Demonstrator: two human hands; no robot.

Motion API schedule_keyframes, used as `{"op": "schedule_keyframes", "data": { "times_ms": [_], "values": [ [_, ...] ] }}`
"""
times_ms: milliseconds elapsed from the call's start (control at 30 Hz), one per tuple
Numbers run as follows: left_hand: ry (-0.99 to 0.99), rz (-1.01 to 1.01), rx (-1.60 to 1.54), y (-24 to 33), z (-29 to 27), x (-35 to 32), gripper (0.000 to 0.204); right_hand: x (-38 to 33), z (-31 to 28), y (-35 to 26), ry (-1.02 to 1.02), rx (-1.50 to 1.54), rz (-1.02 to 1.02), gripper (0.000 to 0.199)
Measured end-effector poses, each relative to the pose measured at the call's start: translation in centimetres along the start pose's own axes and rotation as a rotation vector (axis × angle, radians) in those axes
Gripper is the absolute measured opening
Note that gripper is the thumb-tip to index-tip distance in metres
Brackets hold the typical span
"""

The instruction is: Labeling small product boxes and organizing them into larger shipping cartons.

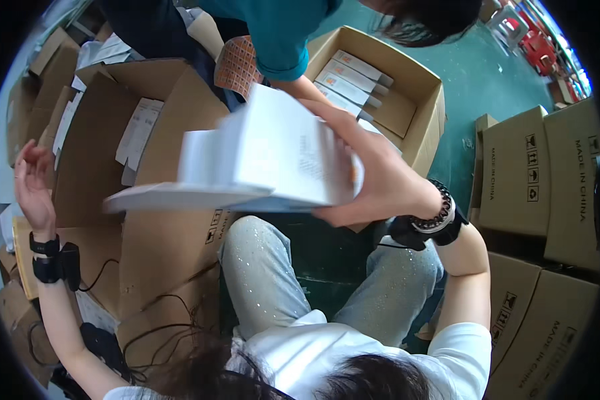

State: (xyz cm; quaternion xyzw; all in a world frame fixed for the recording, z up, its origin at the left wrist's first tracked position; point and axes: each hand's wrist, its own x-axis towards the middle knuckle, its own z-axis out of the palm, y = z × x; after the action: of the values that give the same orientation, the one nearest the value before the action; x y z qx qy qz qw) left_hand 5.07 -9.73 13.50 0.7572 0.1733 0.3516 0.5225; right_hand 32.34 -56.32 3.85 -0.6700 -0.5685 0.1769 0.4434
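Green floor (463, 143) spreads beneath a workplace crowded with cardboard. Nearest, the seated person's knees (260, 267) stand apart, seemingly leaving free space for the arms. The left hand (35, 183) is raised beside the left carton (163, 233), its grip loose and holding nothing, fingers slightly curled. The right hand (373, 160) has a firm grip on the right end of a white box (280, 143), thumb below and fingers above, probably so that one hand can steer it. That box is in mid-air beyond the knees, with a pale flap (187, 195) jutting leftward. Its small grey print is blurred past reading; whether the block at its left is a second box cannot be told.

Inside the left carton, white cardboard pieces (140, 130) lean against the wall. Stacked cartons (513, 173) stand at the right, carrying dark lettering and handling symbols, likely turned outward only by chance. Farther off, the open far carton (428, 127) holds a row of white boxes (347, 83) with orange marks, side by side, presumably to save room. A co-worker in a teal sleeve (280, 40) leans over, that hand hidden behind the white box. Red stools (537, 50) sit farthest away.
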Motion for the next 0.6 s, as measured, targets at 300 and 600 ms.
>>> {"op": "schedule_keyframes", "data": {
  "times_ms": [300,600],
  "values": [
    [-1.059,0.505,0.378,8.5,28.2,-8.3,0.033,-11.0,-5.9,7.9,0.257,-0.106,0.26,0.084],
    [-1.635,0.287,0.802,2.2,37.7,-8.7,0.042,-16.8,-13.2,17.1,0.378,-0.293,0.448,0.077]
  ]
}}
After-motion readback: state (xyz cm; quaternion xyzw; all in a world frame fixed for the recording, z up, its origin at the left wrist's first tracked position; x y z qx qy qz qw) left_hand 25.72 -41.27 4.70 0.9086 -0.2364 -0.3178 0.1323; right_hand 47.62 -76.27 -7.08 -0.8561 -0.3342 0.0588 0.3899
